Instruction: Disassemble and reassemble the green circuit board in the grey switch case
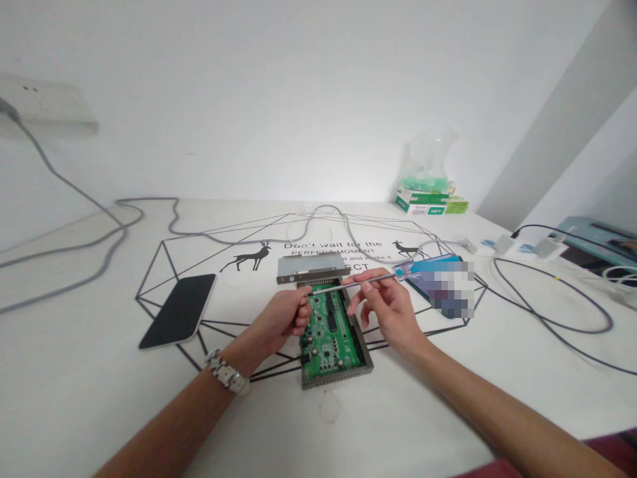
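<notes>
A green circuit board (326, 335) lies in a grey open case (343, 378) on the table. My right hand (391, 307) is closed on a screwdriver (378, 279), thumb and fingers on its metal shaft; the clear bluish handle points right. The shaft runs left across the board's far part, and its tip ends by the fingers of my left hand (288, 315). That left hand is closed in a pinch at the case's far left corner; whatever its fingertips hold is hidden. Just behind the case lies a grey metal cover (314, 267).
A dark-screened phone (180, 311) lies on the left, another phone (442, 279) with a lit, pixelated screen on the right. A grey cable (209, 236) winds along the back to a power strip (497, 247). Small boxes (422, 199) under a plastic bag (426, 162) stand at the wall.
</notes>
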`<state>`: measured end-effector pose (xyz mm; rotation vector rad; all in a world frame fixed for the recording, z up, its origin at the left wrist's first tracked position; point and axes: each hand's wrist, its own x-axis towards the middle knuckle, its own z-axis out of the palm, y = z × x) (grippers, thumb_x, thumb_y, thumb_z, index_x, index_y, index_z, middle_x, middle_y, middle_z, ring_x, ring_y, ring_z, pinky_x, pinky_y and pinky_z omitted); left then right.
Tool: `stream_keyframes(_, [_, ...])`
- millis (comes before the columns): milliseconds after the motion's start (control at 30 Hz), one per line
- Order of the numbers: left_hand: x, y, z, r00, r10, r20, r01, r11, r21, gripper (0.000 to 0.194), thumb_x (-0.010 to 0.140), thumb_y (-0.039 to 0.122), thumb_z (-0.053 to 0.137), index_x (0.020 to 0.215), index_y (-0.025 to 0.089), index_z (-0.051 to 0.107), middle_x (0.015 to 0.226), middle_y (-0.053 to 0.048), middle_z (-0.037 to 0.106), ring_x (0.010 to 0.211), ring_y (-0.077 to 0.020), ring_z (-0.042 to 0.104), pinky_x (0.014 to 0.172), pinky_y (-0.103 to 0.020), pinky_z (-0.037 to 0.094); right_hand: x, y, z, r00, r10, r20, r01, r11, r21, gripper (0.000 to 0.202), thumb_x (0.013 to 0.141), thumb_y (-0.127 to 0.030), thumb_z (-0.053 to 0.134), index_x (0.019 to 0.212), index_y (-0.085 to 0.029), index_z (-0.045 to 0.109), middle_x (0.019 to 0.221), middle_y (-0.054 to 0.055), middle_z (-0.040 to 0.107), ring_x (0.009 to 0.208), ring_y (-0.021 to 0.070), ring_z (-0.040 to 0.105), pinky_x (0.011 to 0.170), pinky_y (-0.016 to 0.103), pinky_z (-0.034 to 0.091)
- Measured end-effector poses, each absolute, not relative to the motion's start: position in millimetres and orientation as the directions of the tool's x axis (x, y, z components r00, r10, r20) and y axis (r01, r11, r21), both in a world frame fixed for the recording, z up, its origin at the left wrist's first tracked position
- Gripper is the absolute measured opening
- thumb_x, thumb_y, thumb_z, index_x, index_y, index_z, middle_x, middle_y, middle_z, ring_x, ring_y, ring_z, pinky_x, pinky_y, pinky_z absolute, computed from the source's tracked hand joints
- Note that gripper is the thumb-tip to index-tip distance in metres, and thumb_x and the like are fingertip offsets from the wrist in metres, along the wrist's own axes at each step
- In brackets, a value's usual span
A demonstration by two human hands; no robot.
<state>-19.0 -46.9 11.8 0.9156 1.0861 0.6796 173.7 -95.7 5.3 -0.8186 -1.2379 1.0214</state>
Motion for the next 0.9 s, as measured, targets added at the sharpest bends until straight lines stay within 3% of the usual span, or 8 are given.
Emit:
stream_keyframes(133, [-20.3,-44.4,6.7,0.344,0.852,-0.394,0.042,0.406,0.913,0.039,0.093,0.043,0.047,0.064,0.020,0.037,0.050,0.008,0.037,0.038,-0.0051,0.028,0.036,-0.017,0.021,173.1,-95.6,5.1,0.028,0.939,0.344,-0.164,0.343,-0.925,0.028,0.090,-0.050,0.064,0.097,-0.023,0.059,0.111,0.008,0.072,0.059,0.0132,0.065,0.039,0.023,0.044])
stream_keyframes(233, [-25.4,-42.1,6.1,0.282,0.929,-0.238,0.263,0.163,0.951,0.047,0.094,0.056,0.041,0.061,0.021,0.041,0.047,0.004,0.044,0.036,-0.0088,0.036,0.036,-0.022,0.028,172.6,-95.5,5.2,0.048,0.939,0.342,-0.151,0.345,-0.927,0.028,0.090,-0.050,0.064,0.097,-0.023,0.060,0.113,0.008,0.072,0.058,0.0128,0.065,0.039,0.023,0.044])
stream_keyframes(300, [-31.4,-40.7,10.5,0.235,0.970,-0.067,0.448,-0.047,0.893,0.050,0.096,0.058,0.034,0.065,0.021,0.048,0.048,0.002,0.049,0.038,-0.0121,0.043,0.038,-0.024,0.032,172.9,-95.0,5.4,0.068,0.941,0.332,-0.142,0.338,-0.930,0.028,0.090,-0.050,0.064,0.097,-0.023,0.060,0.113,0.008,0.073,0.058,0.0128,0.065,0.039,0.023,0.044])
stream_keyframes(367, [-38.4,-39.4,17.8,0.302,0.946,0.118,0.535,-0.271,0.801,0.041,0.098,0.050,0.036,0.077,0.020,0.055,0.055,0.002,0.055,0.046,-0.0137,0.050,0.045,-0.025,0.039,173.8,-94.1,5.4,0.085,0.944,0.319,-0.142,0.329,-0.934,0.028,0.089,-0.049,0.064,0.097,-0.023,0.061,0.111,0.008,0.073,0.057,0.0128,0.065,0.038,0.023,0.043])
stream_keyframes(500, [-50.1,-35.6,28.9,0.494,0.818,0.296,0.570,-0.562,0.600,0.017,0.087,0.035,0.060,0.091,0.019,0.063,0.082,-0.003,0.069,0.073,-0.0169,0.062,0.068,-0.028,0.049,175.9,-91.9,4.9,0.106,0.945,0.309,-0.142,0.322,-0.936,0.028,0.089,-0.049,0.065,0.098,-0.023,0.061,0.110,0.008,0.073,0.056,0.0117,0.064,0.038,0.022,0.041])
stream_keyframes(600, [-54.1,-31.7,27.6,0.552,0.782,0.289,0.580,-0.609,0.542,0.016,0.085,0.031,0.064,0.094,0.019,0.067,0.088,-0.004,0.071,0.078,-0.0175,0.064,0.073,-0.028,0.049,176.5,-91.3,4.4,0.110,0.949,0.295,-0.131,0.308,-0.942,0.030,0.088,-0.050,0.065,0.098,-0.022,0.062,0.109,0.008,0.073,0.055,0.0114,0.063,0.038,0.022,0.040])
stream_keyframes(900, [-53.9,-28.8,20.9,0.562,0.770,0.304,0.604,-0.632,0.486,0.017,0.091,0.032,0.060,0.086,0.019,0.069,0.076,-0.002,0.069,0.068,-0.0150,0.059,0.066,-0.026,0.043,176.4,-90.5,2.4,0.100,0.952,0.290,-0.118,0.301,-0.946,0.031,0.089,-0.051,0.064,0.098,-0.021,0.059,0.106,0.008,0.073,0.054,0.0111,0.063,0.037,0.021,0.038])
